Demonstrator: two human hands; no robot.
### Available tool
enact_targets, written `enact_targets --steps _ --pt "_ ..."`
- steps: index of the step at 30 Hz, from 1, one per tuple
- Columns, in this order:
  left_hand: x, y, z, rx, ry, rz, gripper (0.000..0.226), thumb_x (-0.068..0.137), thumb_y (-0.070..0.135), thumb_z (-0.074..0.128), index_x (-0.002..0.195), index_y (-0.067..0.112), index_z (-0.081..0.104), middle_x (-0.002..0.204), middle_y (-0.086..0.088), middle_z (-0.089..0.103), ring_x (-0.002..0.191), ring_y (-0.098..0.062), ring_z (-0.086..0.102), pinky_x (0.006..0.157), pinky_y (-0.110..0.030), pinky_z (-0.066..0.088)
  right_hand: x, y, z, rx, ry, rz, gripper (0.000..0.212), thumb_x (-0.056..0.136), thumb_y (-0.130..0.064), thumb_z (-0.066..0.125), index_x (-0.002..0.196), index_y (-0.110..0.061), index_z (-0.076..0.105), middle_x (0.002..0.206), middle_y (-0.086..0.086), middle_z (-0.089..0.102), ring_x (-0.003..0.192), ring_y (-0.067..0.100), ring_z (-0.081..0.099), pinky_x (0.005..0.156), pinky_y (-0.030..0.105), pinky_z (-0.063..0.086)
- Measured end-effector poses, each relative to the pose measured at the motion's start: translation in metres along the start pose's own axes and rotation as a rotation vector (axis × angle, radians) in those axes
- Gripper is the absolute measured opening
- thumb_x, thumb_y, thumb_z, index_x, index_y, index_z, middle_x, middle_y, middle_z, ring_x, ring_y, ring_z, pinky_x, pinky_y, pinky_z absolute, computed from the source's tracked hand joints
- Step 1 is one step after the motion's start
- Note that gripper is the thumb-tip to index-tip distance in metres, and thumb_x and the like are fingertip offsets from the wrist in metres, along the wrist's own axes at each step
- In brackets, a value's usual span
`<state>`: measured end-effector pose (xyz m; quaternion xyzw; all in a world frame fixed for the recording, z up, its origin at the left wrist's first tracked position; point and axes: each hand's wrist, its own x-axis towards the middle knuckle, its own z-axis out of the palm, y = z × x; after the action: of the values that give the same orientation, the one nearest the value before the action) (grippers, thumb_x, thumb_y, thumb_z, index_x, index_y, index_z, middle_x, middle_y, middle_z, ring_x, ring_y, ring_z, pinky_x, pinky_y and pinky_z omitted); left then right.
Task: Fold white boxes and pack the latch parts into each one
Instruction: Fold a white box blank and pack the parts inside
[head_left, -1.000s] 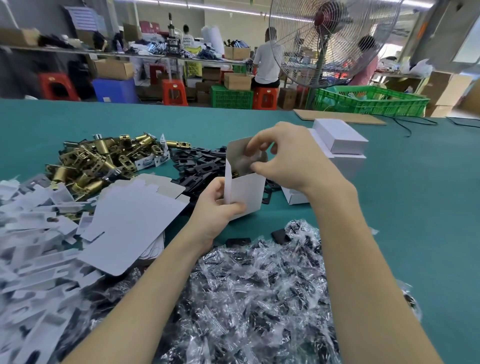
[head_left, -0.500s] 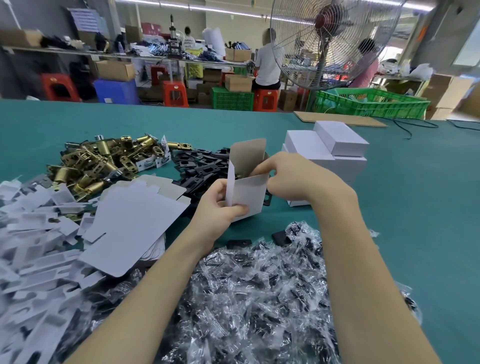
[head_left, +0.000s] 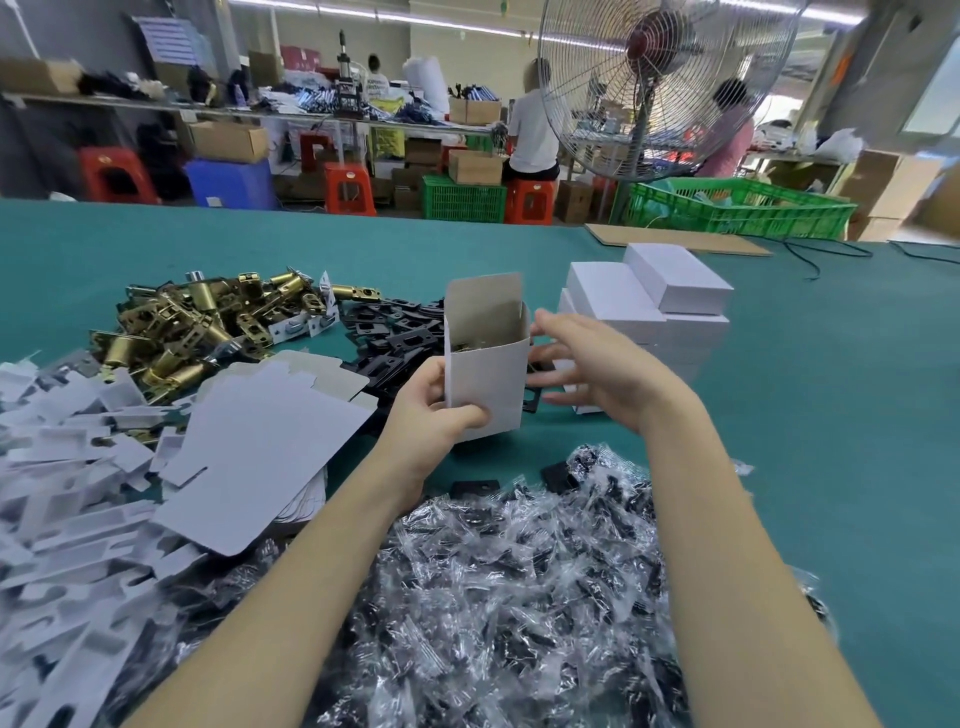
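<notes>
Head view: the left hand (head_left: 434, 402) grips the upright white box (head_left: 485, 371) by its lower left corner, top flap open (something brassy glints inside). The right hand (head_left: 597, 364), at the box's 3 o'clock, hangs with fingers spread, holding nothing. With such a low one-handed grip, the box could tip and spill its latch part onto the black plates (head_left: 395, 338).

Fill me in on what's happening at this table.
A person is packing latch parts into white boxes. The left hand grips an upright box with its top flap open; something brassy shows inside. The right hand is open just right of the box, not touching it. Brass latches, black plates, flat blanks and bagged parts lie around; closed boxes are stacked at right.
</notes>
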<state>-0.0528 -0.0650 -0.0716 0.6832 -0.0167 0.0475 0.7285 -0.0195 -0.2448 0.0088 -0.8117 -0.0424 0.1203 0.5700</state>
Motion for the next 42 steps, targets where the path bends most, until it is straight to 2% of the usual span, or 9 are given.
enact_targets --steps 7,13,16,19,22,24,34,39,42 --pt "-0.003 0.005 0.003 -0.063 0.003 -0.012 0.054 0.063 0.009 0.063 0.114 0.026 0.066 0.108 -0.005 0.074 0.116 -0.033 0.063 0.103 -0.057 0.051 0.003 0.009 0.015 0.085 -0.314 0.073 0.065 0.087 -0.084 0.044 0.116 -0.035 0.076 0.111 0.013 0.070 0.099 0.027 0.066 0.100 0.049 0.053" --pt "-0.006 0.006 0.005 -0.029 -0.022 0.009 0.052 0.067 0.013 0.063 0.117 0.027 0.062 0.109 -0.001 0.074 0.113 -0.026 0.065 0.099 -0.046 0.055 0.004 0.010 0.014 0.114 -0.328 0.043 0.063 0.086 -0.084 0.046 0.095 -0.032 0.081 0.076 -0.002 0.066 0.092 0.024 0.064 0.089 0.041 0.054" --pt "-0.009 0.006 0.005 0.025 -0.035 0.028 0.055 0.068 0.019 0.062 0.122 0.025 0.059 0.109 0.001 0.072 0.107 -0.019 0.066 0.085 -0.028 0.056 0.004 0.010 0.015 0.121 -0.329 0.060 0.052 0.087 -0.074 0.054 0.088 -0.028 0.078 0.078 0.000 0.065 0.084 0.023 0.061 0.081 0.038 0.048" --pt "-0.012 0.010 0.004 -0.003 -0.138 0.043 0.039 0.085 0.045 0.057 0.122 0.034 0.063 0.110 0.009 0.074 0.104 -0.009 0.068 0.083 -0.027 0.056 0.004 0.010 0.013 0.158 -0.308 0.090 0.048 0.077 -0.060 0.059 0.100 -0.020 0.069 0.095 0.010 0.056 0.091 0.027 0.053 0.080 0.043 0.044" --pt "-0.013 0.017 0.003 -0.059 -0.191 -0.009 0.066 0.090 0.080 0.025 0.128 0.044 0.064 0.126 0.006 0.072 0.116 -0.012 0.067 0.089 -0.034 0.053 0.005 0.011 0.013 0.165 -0.301 0.095 0.048 0.073 -0.053 0.055 0.105 -0.018 0.056 0.095 0.010 0.046 0.093 0.026 0.045 0.077 0.043 0.042" --pt "-0.011 0.018 0.002 -0.099 -0.202 -0.021 0.078 0.089 0.083 0.012 0.134 0.044 0.061 0.130 0.005 0.070 0.120 -0.013 0.066 0.091 -0.038 0.051 0.005 0.012 0.014 0.172 -0.298 0.096 0.045 0.072 -0.050 0.053 0.104 -0.019 0.050 0.088 0.007 0.042 0.089 0.026 0.043 0.075 0.041 0.041" --pt "-0.008 0.015 0.004 -0.134 -0.142 -0.084 0.066 0.082 0.057 0.043 0.134 0.019 0.058 0.104 -0.010 0.063 0.089 -0.020 0.056 0.080 -0.039 0.046 0.001 0.011 0.015 0.157 -0.307 0.053 0.050 0.073 -0.049 0.056 0.117 -0.025 0.054 0.102 0.010 0.045 0.093 0.023 0.046 0.082 0.042 0.043" --pt "-0.005 0.015 0.004 -0.115 -0.125 -0.076 0.066 0.077 0.063 0.044 0.125 0.023 0.066 0.122 -0.011 0.072 0.094 -0.017 0.066 0.082 -0.038 0.053 -0.002 0.012 0.010 0.194 -0.392 0.048 0.083 0.085 -0.084 0.039 0.135 -0.024 0.066 0.124 0.020 0.065 0.111 0.027 0.059 0.108 0.055 0.042" --pt "-0.003 0.015 0.005 -0.111 -0.079 -0.083 0.061 0.071 0.070 0.045 0.109 0.031 0.073 0.115 -0.005 0.075 0.092 -0.015 0.068 0.079 -0.037 0.057 0.000 0.009 0.008 0.219 -0.429 0.086 0.095 0.083 -0.092 0.027 0.134 -0.024 0.068 0.121 0.012 0.069 0.111 0.027 0.063 0.106 0.057 0.044"
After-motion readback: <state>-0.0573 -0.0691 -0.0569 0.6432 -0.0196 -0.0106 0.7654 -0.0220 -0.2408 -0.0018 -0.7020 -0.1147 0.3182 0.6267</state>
